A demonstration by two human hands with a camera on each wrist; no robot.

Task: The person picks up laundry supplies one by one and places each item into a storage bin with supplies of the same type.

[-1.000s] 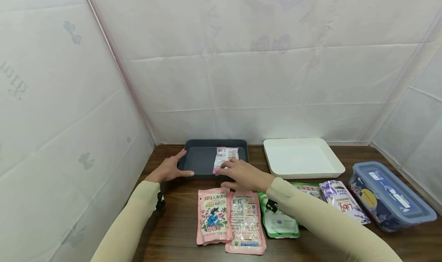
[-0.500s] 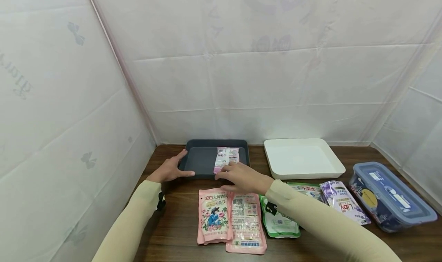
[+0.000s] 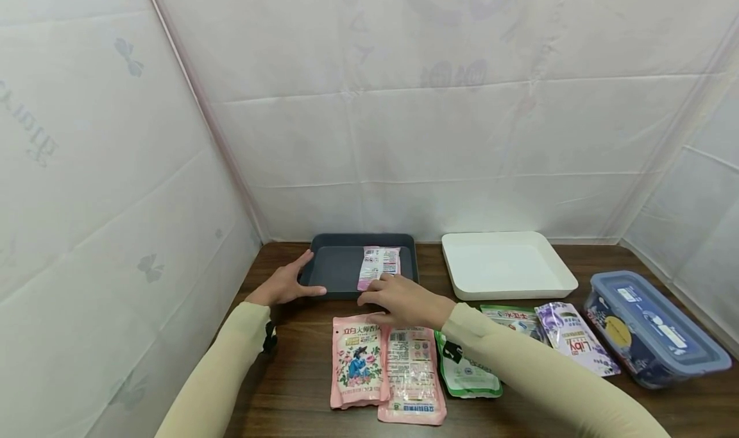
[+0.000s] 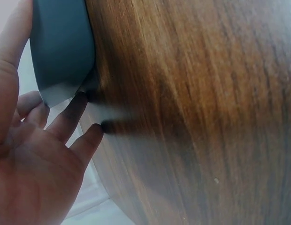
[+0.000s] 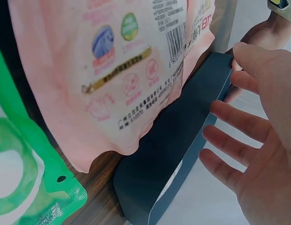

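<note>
"Three white printed sheets (image 3: 404, 136) bound the space?"

"Yes, at the back and both sides. The dark wood-grain table (image 3: 300, 374) runs up to the back one, with a broad band of wood showing left of the pouches."

"How tight is the right side?"

"Fairly. The blue-lidded storage box (image 3: 652, 322) stands at a slant, a narrow strip of wood between it and the right sheet. The white tray (image 3: 508, 265) sits near the back, a slim gap from the dark grey tray (image 3: 335, 265)."

"What lines the front?"

"Two pink Liby pouches (image 3: 359, 361) meeting along their sides, then green-edged pouches (image 3: 470, 377), then a lavender Liby pouch (image 3: 577, 338) just beside the box."

"And the hands?"

"The left hand (image 3: 283, 284) has thumb and fingers spread wide, touching the dark tray's near left corner, gripping nothing. The right hand (image 3: 410, 300) is over the near edge, fingers relaxed and apart, holding nothing; I cannot tell whether they touch the rim."

"The smallest thing?"

"The pink-and-white packet (image 3: 381, 258), inside the dark tray toward its right wall; plenty of base shows on its left, only a sliver on its right."
</note>
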